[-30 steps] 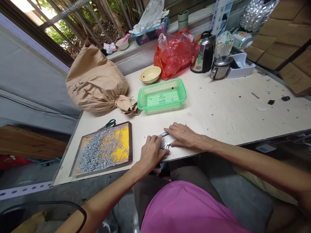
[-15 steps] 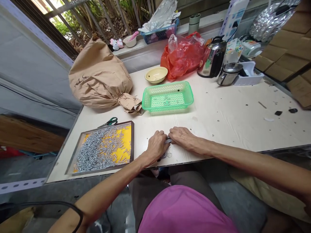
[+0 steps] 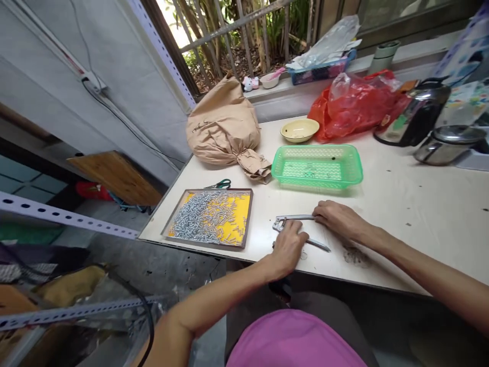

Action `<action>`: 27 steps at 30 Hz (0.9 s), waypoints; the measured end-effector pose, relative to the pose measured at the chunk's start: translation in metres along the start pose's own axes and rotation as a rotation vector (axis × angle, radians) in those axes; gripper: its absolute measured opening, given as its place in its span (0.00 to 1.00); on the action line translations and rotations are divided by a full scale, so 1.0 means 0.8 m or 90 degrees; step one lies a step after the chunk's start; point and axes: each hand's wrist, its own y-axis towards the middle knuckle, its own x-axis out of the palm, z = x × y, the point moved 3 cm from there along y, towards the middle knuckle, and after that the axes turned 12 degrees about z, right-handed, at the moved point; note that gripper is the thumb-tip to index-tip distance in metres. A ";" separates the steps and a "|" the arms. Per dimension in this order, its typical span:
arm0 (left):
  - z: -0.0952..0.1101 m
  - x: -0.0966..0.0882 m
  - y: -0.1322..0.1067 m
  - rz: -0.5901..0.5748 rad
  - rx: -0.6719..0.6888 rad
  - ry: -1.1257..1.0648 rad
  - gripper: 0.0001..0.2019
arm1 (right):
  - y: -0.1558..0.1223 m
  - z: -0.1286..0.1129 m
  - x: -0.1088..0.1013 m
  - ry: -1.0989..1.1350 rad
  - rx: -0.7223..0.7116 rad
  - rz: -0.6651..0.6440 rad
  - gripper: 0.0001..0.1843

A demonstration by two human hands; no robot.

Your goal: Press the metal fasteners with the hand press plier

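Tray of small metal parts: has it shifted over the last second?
No. Judged against the table, the tray lies along the front edge as before, the scissors just beyond its far side.

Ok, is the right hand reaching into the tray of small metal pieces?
No, the right hand is at the end of a metal bar, while the tray lies off to the left, past the left hand.

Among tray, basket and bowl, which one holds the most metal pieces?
The yellow-bottomed tray: metal pieces cover most of it; the green basket shows only scattered bits, the cream bowl no such pieces.
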 end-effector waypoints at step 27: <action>-0.196 -0.126 -0.053 0.001 -0.079 0.068 0.10 | 0.015 -0.029 -0.014 -0.201 0.013 -0.011 0.11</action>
